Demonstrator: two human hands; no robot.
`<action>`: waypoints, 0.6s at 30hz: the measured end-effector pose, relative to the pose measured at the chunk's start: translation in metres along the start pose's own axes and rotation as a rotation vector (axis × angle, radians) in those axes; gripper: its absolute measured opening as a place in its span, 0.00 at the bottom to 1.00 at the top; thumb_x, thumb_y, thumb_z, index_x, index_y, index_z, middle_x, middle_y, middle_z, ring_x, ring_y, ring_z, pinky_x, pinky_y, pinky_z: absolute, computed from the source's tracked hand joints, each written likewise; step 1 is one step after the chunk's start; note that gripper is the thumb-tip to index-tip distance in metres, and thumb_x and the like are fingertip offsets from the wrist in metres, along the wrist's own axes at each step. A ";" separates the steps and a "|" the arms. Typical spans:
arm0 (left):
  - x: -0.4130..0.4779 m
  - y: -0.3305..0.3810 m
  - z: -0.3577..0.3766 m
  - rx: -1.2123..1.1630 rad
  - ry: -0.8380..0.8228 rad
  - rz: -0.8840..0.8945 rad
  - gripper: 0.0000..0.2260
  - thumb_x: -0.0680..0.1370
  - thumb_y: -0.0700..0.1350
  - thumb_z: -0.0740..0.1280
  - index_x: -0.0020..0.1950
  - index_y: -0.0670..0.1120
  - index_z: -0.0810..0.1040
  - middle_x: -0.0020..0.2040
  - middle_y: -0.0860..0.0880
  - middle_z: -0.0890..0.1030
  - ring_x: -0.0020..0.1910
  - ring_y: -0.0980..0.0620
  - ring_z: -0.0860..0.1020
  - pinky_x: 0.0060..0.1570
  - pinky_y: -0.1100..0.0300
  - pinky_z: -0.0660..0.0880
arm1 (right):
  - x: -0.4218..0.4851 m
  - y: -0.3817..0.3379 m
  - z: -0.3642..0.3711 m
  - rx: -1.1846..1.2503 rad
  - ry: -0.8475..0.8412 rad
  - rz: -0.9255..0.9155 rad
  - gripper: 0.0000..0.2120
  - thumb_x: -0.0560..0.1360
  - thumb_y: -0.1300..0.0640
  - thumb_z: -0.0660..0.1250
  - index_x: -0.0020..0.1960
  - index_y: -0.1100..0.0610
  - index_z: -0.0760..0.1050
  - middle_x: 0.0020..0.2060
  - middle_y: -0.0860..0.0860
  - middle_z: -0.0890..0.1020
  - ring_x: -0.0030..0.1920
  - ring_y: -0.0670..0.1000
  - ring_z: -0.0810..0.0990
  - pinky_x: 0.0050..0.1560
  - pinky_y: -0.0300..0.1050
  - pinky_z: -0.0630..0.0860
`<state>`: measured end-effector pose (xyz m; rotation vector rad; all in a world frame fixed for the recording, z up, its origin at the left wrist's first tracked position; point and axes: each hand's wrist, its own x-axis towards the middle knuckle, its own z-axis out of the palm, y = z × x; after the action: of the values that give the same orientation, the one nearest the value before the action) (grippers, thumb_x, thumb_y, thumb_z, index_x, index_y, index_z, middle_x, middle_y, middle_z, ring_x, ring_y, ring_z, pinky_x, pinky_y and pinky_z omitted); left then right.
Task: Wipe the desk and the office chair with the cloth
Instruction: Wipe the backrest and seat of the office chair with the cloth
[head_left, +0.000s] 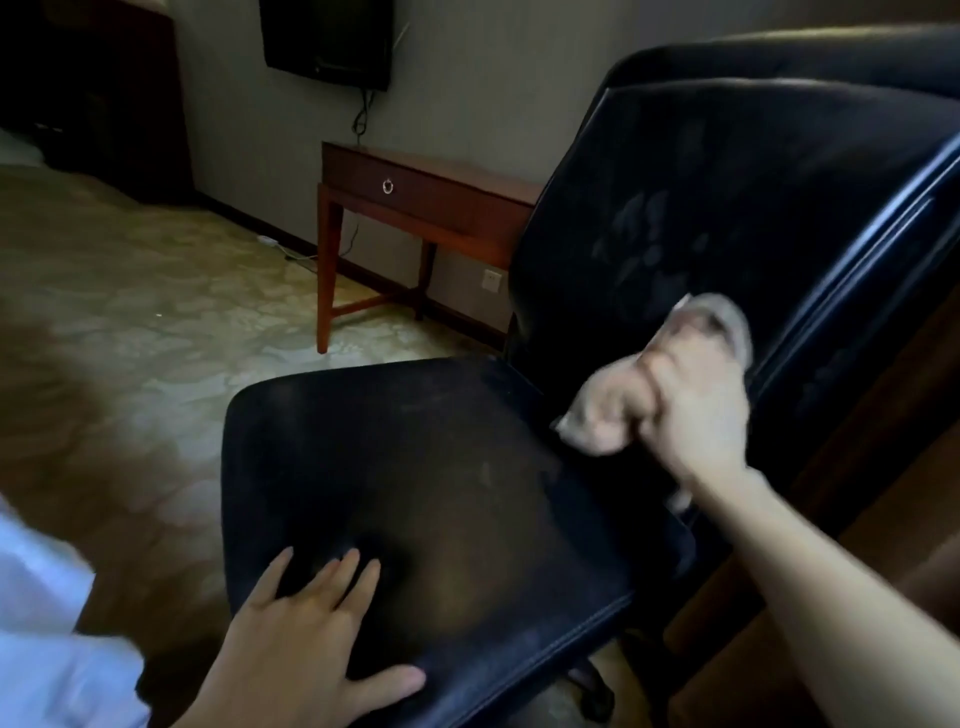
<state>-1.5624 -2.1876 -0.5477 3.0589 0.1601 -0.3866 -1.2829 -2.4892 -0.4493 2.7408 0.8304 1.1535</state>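
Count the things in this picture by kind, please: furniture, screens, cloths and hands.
Furniture: 2, the chair and the table
Screens: 1, the television
Cloths: 1, the cloth
Hands: 2, the left hand and the right hand
Total: 6

A pale wall (467, 78) is seen, with a black flat television (327, 39) mounted on it and a dark cable (361, 117) hung below. A reddish-brown wooden side table (415, 208) with one ring-pull drawer is set against it, near a white wall socket (491, 281). The floor is covered by pale green patterned carpet (156, 270). The room is dimly lit.
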 end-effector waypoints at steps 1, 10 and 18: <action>-0.002 0.000 -0.001 -0.005 0.021 0.034 0.65 0.52 0.84 0.24 0.85 0.57 0.43 0.85 0.56 0.46 0.83 0.60 0.49 0.81 0.48 0.39 | -0.020 -0.019 0.010 0.055 -0.204 0.005 0.18 0.66 0.59 0.72 0.56 0.56 0.80 0.59 0.57 0.80 0.65 0.64 0.76 0.65 0.61 0.74; 0.033 0.017 -0.091 0.114 -0.128 0.046 0.33 0.78 0.75 0.55 0.66 0.50 0.75 0.66 0.49 0.79 0.67 0.46 0.77 0.68 0.50 0.67 | -0.004 -0.028 -0.059 0.264 -0.034 0.031 0.29 0.62 0.67 0.73 0.61 0.52 0.83 0.60 0.48 0.85 0.60 0.54 0.84 0.53 0.50 0.83; 0.099 0.035 -0.117 -0.022 -0.156 0.035 0.32 0.78 0.72 0.59 0.72 0.51 0.73 0.67 0.49 0.76 0.66 0.46 0.76 0.58 0.52 0.69 | 0.148 0.035 -0.189 -0.220 0.435 -0.040 0.23 0.70 0.65 0.65 0.65 0.58 0.78 0.62 0.60 0.79 0.62 0.64 0.74 0.67 0.59 0.67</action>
<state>-1.4342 -2.2053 -0.4583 2.9895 0.1023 -0.6137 -1.3098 -2.4748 -0.2085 2.3199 0.7322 1.7495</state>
